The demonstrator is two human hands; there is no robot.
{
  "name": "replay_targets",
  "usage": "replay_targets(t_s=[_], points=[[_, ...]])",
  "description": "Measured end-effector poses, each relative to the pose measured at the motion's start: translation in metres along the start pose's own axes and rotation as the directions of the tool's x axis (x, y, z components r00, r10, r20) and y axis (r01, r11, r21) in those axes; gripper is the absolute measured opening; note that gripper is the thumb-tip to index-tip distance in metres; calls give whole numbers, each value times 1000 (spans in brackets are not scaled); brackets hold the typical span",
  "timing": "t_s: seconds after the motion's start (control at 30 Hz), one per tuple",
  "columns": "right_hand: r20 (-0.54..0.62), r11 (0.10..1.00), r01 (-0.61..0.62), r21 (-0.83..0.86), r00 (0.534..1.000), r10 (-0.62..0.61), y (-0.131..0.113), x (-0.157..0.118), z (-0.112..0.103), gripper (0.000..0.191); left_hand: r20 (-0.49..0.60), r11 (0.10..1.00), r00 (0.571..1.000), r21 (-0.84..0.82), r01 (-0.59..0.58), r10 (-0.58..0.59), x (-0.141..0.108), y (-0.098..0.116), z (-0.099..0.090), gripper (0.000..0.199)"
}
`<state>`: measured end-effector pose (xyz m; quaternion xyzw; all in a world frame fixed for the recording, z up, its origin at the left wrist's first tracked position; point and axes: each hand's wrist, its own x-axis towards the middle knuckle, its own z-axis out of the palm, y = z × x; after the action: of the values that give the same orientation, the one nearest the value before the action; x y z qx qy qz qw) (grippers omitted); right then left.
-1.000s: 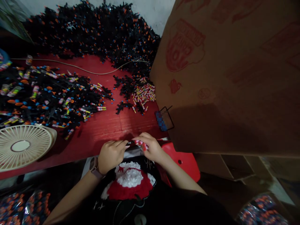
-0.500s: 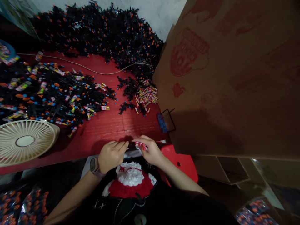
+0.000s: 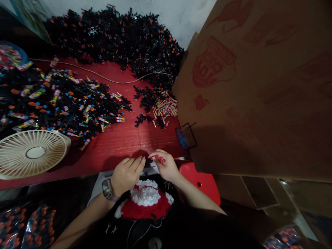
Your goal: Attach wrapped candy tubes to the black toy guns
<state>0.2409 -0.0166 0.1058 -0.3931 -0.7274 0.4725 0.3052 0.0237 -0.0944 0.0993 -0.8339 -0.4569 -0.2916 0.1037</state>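
My left hand (image 3: 129, 174), wearing a watch (image 3: 106, 188), is closed at the table's front edge. Its fingers curl around a black toy gun (image 3: 148, 161), most of which they hide. Close beside it, my right hand (image 3: 166, 167) is closed on several small candy tubes (image 3: 160, 159) with red and white wrapping. The fingertips of both hands nearly meet at the toy gun's end. Beyond the hands lie a small heap of candy tubes (image 3: 166, 106) and a few loose black toy guns (image 3: 140, 119).
A large heap of black toy guns (image 3: 116, 38) lines the wall. Toy guns with tubes fitted (image 3: 85, 107) cover the table's left, beside a cream fan (image 3: 52, 152). A big cardboard box (image 3: 249, 103) stands right, above a red stool (image 3: 202, 180). A cable (image 3: 103, 79) crosses the red table (image 3: 121, 138).
The view has shifted slightly. The candy tubes have turned in my right hand, showing less of their length. Both hands stay close together at the table edge.
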Motion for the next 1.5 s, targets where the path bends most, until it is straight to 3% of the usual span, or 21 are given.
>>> replay_targets(t_s=[0.17,0.23,0.3,0.33,0.37,0.43,0.5,0.57,0.63,0.7,0.77,0.83,0.9,0.97,1.07,1.13,1.23,1.3,1.37,1.43,1.5], points=[[47,1000,21,3,999,-21,38,18,4,27,183,991,975,-21,135,-129,1,-24,1,43],[-93,999,22,-40,995,-26,64,31,-1,35,207,960,938,85,266,-278,11,-59,-18,36],[-264,990,-78,-115,963,45,89,43,-6,45,95,871,883,243,427,-459,24,-108,-51,36],[-326,982,-129,-141,942,77,101,48,-7,48,-10,804,847,307,509,-532,30,-135,-72,39],[-351,975,-166,-150,931,104,111,51,-6,51,-171,699,773,343,628,-610,36,-163,-95,40],[-349,965,-196,-174,929,126,124,52,-2,54,-392,496,589,320,808,-707,44,-211,-137,45],[-311,959,-184,-216,944,111,129,49,5,53,-403,356,454,296,886,-795,51,-246,-167,52],[-293,954,-171,-248,951,94,129,45,12,51,-359,305,411,316,898,-838,59,-260,-178,61],[-318,958,-174,-229,943,95,127,45,15,51,-353,369,484,346,863,-800,72,-252,-165,67],[-372,969,-179,-170,922,105,126,47,14,50,-321,552,654,357,754,-685,88,-227,-128,60],[-422,979,-170,-110,900,109,127,49,12,48,-192,777,829,287,559,-525,103,-194,-71,45],[-452,985,-155,-74,886,105,129,51,9,47,59,914,916,124,387,-397,116,-163,-4,34],[-457,988,-145,-53,883,105,130,51,7,46,263,897,862,32,440,-432,126,-141,58,38],[-437,990,-141,-7,891,124,131,50,4,48,335,836,781,33,548,-526,133,-130,103,49],[-409,984,-127,123,897,167,129,49,1,53,313,786,741,32,617,-595,130,-127,133,50],[-403,980,-114,161,899,170,126,50,-1,58,307,763,723,15,646,-619,118,-127,133,54],[-396,990,-88,112,910,126,122,52,-2,61,313,636,655,-175,752,-688,91,-121,121,86],[-433,992,-83,100,894,118,120,52,0,58,326,418,595,-473,776,-735,72,-110,109,99],[-439,982,-102,162,883,165,115,48,3,55,363,123,546,-739,662,-755,57,-93,96,95],[-331,959,-112,261,923,198,104,40,8,52,409,-121,508,-854,506,-758,46,-70,84,80],[-178,940,-85,331,972,151,85,31,15,46,443,-247,497,-877,413,-746,40,-47,73,68]])
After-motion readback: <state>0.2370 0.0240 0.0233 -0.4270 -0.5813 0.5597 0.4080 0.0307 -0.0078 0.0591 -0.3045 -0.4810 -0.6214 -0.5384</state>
